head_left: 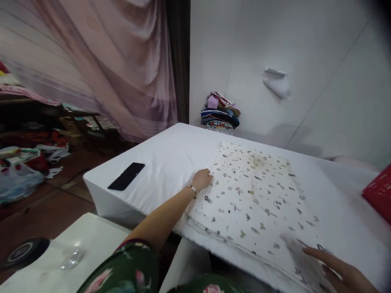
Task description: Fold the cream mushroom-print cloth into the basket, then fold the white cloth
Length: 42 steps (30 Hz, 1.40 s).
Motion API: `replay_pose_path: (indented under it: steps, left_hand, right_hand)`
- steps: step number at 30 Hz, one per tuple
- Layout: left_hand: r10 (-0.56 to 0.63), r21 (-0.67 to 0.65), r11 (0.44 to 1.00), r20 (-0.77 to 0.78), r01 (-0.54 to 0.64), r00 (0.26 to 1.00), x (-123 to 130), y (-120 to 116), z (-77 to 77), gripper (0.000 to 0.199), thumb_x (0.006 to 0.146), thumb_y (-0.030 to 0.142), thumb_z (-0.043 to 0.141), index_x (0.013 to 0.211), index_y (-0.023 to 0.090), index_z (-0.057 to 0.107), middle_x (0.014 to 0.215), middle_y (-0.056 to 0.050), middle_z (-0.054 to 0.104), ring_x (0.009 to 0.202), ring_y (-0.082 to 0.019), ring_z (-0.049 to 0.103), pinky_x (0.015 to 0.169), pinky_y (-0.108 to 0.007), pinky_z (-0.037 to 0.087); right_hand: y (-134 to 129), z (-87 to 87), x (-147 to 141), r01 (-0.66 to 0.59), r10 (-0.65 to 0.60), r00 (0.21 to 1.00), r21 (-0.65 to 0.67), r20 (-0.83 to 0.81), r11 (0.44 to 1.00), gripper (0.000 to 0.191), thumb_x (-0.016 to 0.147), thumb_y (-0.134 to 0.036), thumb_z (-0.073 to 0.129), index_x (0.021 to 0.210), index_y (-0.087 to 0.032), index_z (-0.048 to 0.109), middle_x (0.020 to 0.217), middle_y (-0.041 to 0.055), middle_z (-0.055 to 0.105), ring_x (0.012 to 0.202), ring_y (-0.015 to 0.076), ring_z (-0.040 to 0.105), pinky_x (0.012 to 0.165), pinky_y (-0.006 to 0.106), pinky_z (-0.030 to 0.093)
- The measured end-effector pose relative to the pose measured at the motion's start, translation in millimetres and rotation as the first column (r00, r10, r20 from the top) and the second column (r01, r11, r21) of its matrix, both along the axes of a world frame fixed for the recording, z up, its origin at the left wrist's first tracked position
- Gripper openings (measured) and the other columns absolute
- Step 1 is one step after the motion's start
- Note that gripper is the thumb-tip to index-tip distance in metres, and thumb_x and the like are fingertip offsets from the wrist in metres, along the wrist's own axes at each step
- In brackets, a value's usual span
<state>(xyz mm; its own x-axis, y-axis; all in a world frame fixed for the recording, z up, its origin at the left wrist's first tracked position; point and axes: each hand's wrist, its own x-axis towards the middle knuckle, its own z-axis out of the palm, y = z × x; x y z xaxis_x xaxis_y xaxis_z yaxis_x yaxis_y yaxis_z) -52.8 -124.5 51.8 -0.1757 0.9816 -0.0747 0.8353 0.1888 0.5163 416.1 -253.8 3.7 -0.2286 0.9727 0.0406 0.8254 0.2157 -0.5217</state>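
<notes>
A folded white cloth [244, 203] printed with small grey and olive motifs lies over the white-covered table, its layered near edge hanging a little past the front. My left hand [202, 180], with a bracelet at the wrist, is closed on the cloth's left edge, its fingertips partly hidden. Over the cloth's near right corner, my right hand [342, 268] has its index finger stretched out and the other fingers apart and bent. Near that fingertip is a thin dark streak, too blurred to name. A faint brownish stain shows on the cloth's far part.
A black phone [126, 176] lies on the table [166, 152] at left. Folded clothes [220, 113] are stacked by the wall. A red perforated basket [380, 193] stands at right. A white stool or side table [91, 244] is at lower left, a pink curtain [134, 61] behind.
</notes>
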Motion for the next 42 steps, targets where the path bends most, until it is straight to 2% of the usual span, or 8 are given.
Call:
replay_pose_path:
  steps: [5, 11, 16, 20, 24, 29, 34, 42]
  left_hand:
    - [0.081, -0.075, 0.994, 0.028, -0.079, 0.996, 7, 18, -11.1, 0.032, 0.074, 0.031, 0.054, 0.102, 0.016, 0.059, 0.11, -0.012, 0.063, 0.098, -0.025, 0.059, 0.074, -0.03, 0.044]
    - [0.08, -0.074, 0.994, 0.06, -0.076, 0.995, 4, 10, -20.9, 0.02, 0.072, 0.029, 0.055, 0.089, 0.02, 0.058, 0.097, -0.006, 0.066, 0.09, -0.022, 0.061, 0.069, -0.028, 0.043]
    - [0.054, 0.111, 0.992, 0.051, -0.06, 0.997, 6, 1, -32.3, 0.015, 0.077, 0.025, 0.051, 0.091, 0.021, 0.053, 0.098, -0.005, 0.063, 0.088, -0.018, 0.06, 0.072, -0.027, 0.041]
    - [-0.007, 0.172, 0.985, 0.046, -0.001, 0.999, 3, 1, -34.2, 0.013, 0.081, 0.028, 0.049, 0.091, 0.021, 0.051, 0.094, -0.004, 0.063, 0.086, -0.018, 0.06, 0.071, -0.027, 0.04]
    - [-0.144, 0.124, 0.983, 0.093, 0.132, 0.985, 1, 4, -33.9, 0.016, 0.079, 0.032, 0.053, 0.091, 0.022, 0.055, 0.088, -0.003, 0.066, 0.083, -0.019, 0.06, 0.069, -0.027, 0.04]
    - [-0.221, 0.176, 0.967, 0.226, 0.183, 0.949, -5, 7, -34.6, 0.023, 0.086, 0.029, 0.041, 0.082, 0.022, 0.062, 0.086, -0.002, 0.068, 0.082, -0.016, 0.06, 0.07, -0.025, 0.041]
    - [-0.05, 0.105, 0.994, 0.203, 0.029, 0.978, -9, 10, -37.0, 0.022, 0.086, 0.025, 0.041, 0.095, 0.021, 0.061, 0.096, -0.006, 0.067, 0.09, -0.019, 0.06, 0.073, -0.027, 0.042]
    - [-0.072, 0.038, 0.997, 0.037, 0.071, 0.997, -3, 11, -38.0, 0.024, 0.083, 0.032, 0.049, 0.098, 0.016, 0.059, 0.096, -0.011, 0.064, 0.09, -0.022, 0.061, 0.072, -0.029, 0.043]
  right_hand:
    - [17, 41.1, -95, -0.219, 0.215, 0.976, -0.221, -0.04, 0.95, 0.039, 0.084, -0.046, 0.045, 0.104, -0.024, 0.07, 0.113, 0.007, 0.065, 0.105, 0.0259, 0.059, 0.095, 0.036, 0.046]
    - [77, 58.8, -196, -0.385, 0.361, 0.922, -0.235, -0.142, 0.892, 0.031, 0.087, -0.035, 0.042, 0.092, -0.02, 0.069, 0.092, 0.0065, 0.069, 0.088, 0.0203, 0.063, 0.081, 0.031, 0.05]
    - [152, 54.5, -292, -0.223, 0.124, 0.936, -0.282, -0.329, 0.933, 0.03, 0.084, -0.023, 0.044, 0.109, -0.016, 0.06, 0.101, 0.0076, 0.066, 0.075, 0.0134, 0.064, 0.062, 0.023, 0.051]
    - [204, 49.7, -344, -0.018, -0.023, 0.986, -0.25, -0.163, 0.968, 0.024, 0.083, -0.03, 0.051, 0.099, -0.015, 0.059, 0.084, 0.0058, 0.066, 0.052, 0.0095, 0.057, 0.044, 0.019, 0.042]
    - [234, 43.3, -362, 0.046, -0.027, 0.994, -0.186, 0.103, 0.981, 0.032, 0.077, -0.046, 0.058, 0.083, -0.015, 0.06, 0.055, 0.0004, 0.059, 0.043, 0.0107, 0.051, 0.043, 0.02, 0.037]
    - [246, 31.8, -357, 0.071, -0.063, 0.997, -0.265, 0.039, 0.962, 0.013, 0.066, -0.022, 0.064, 0.061, -0.016, 0.054, 0.043, -0.0021, 0.05, 0.046, 0.0114, 0.052, 0.045, 0.019, 0.035]
    - [240, 28.1, -347, 0.092, -0.149, 0.981, -0.378, -0.123, 0.921, 0.006, 0.074, -0.013, 0.046, 0.073, -0.015, 0.051, 0.046, -0.001, 0.053, 0.045, 0.0114, 0.055, 0.044, 0.018, 0.041]
    - [235, 38.3, -352, 0.121, -0.221, 0.944, -0.364, -0.245, 0.923, 0.019, 0.074, -0.012, 0.051, 0.093, -0.012, 0.053, 0.041, -0.0039, 0.051, 0.037, 0.0103, 0.05, 0.038, 0.017, 0.038]
